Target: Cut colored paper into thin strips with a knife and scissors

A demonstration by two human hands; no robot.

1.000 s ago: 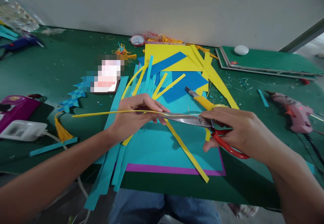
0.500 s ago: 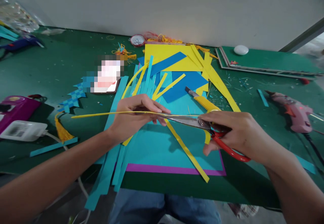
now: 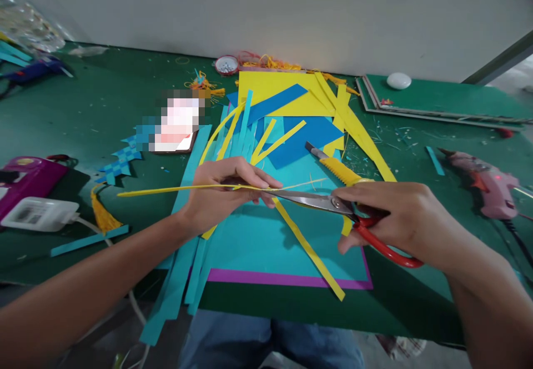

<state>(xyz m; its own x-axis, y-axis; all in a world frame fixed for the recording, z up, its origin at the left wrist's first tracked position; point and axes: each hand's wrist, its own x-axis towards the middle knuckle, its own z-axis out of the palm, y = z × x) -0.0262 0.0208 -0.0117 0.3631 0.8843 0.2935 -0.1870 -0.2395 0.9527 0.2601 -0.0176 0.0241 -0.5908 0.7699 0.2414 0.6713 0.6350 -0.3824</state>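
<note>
My left hand [image 3: 237, 183] pinches a narrow yellow paper strip [image 3: 166, 190], whose long end sticks out to the left. Red-handled scissors [image 3: 316, 199] are gripped in my right hand [image 3: 387, 213], with the blades pointing left and their tips at my left fingertips. A thin pale sliver [image 3: 303, 183] rises from the strip above the blades. Below my hands lies a turquoise sheet [image 3: 266, 247] with a purple border [image 3: 287, 278], and another yellow strip [image 3: 308, 247] crosses it. Just beyond the scissors rests a yellow utility knife [image 3: 337, 169], its blade end pointing away.
Turquoise strips [image 3: 183, 280] overhang the table's front edge. Yellow sheets [image 3: 275, 85] and blue pieces [image 3: 308, 135] lie behind. A phone [image 3: 179, 124] and a woven blue band [image 3: 120, 160] are left; a pink glue gun [image 3: 487, 185] is right. A magenta box [image 3: 33, 185] sits far left.
My right hand and the scissors have shifted slightly right, away from my left hand. The thin sliver now stands up above the blades. My left hand has stayed nearly still.
</note>
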